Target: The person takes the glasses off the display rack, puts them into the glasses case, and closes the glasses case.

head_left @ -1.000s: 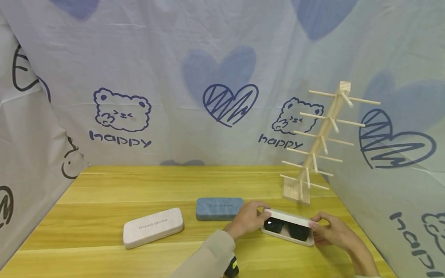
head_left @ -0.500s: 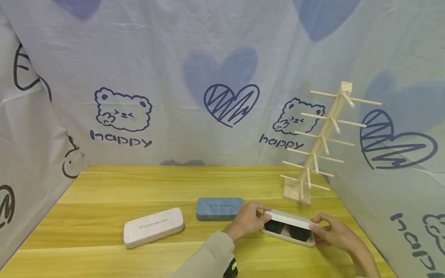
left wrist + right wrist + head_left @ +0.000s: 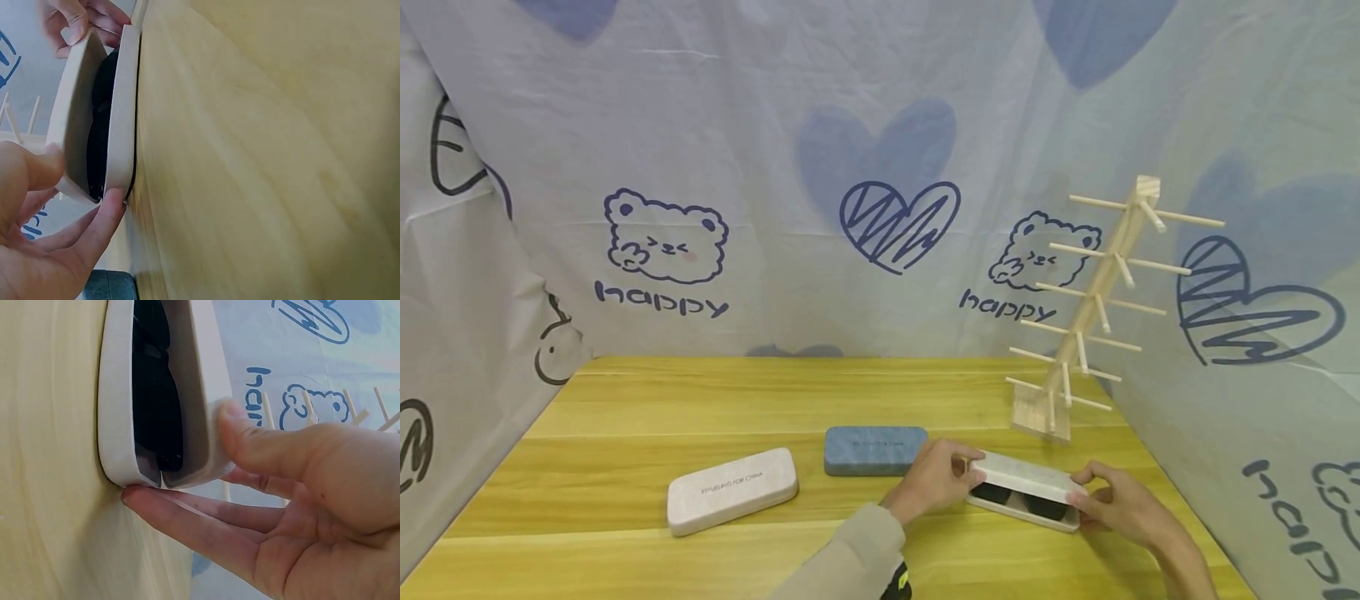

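Observation:
A white glasses case (image 3: pixel 1028 475) sits on the table at the right in the head view, its lid partly raised. Dark sunglasses (image 3: pixel 156 409) lie inside it, half covered by the lid. My left hand (image 3: pixel 931 477) grips the case's left end, thumb on the lid and a fingertip at the lower shell in the left wrist view. At the opposite end, my right hand (image 3: pixel 1126 505) holds it the same way: thumb (image 3: pixel 232 425) against the lid, fingers along the end of the base.
Just left of my left hand lies a closed blue case (image 3: pixel 874 451). Farther left is a closed pale case (image 3: pixel 732 492) with printed lettering. A wooden rack (image 3: pixel 1097 300) with several pegs stands behind the white case. Printed cloth (image 3: pixel 760 125) hangs behind the wooden table (image 3: pixel 700 400).
The white case's lid has come down further, hiding more of the sunglasses. Both hands keep their grip at the ends. The other cases and the rack have stayed put.

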The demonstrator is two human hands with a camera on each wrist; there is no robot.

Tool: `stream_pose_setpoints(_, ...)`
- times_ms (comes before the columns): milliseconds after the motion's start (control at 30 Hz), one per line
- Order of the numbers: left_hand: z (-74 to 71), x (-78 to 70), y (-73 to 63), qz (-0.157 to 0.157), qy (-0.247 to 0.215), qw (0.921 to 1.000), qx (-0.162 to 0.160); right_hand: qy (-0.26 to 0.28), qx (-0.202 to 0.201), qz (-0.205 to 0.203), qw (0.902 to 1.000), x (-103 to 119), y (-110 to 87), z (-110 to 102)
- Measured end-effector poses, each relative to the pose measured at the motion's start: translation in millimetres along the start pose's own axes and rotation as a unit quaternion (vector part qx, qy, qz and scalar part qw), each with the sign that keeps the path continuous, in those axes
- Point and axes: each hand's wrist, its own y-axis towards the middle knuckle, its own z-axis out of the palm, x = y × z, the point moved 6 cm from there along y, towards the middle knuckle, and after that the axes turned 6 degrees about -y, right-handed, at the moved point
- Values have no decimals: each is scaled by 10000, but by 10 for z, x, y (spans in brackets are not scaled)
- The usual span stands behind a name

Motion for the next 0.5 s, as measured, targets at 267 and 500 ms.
stream_pose_setpoints(267, 18, 47, -26, -210, -58, 9998, -50, -935, -766, 494, 9914, 7, 37, 46)
stream_pose_setpoints(500, -38, 0, -27, -204, 265, 9994, -17, -1985, -760, 603, 9753, 165, 48, 12)
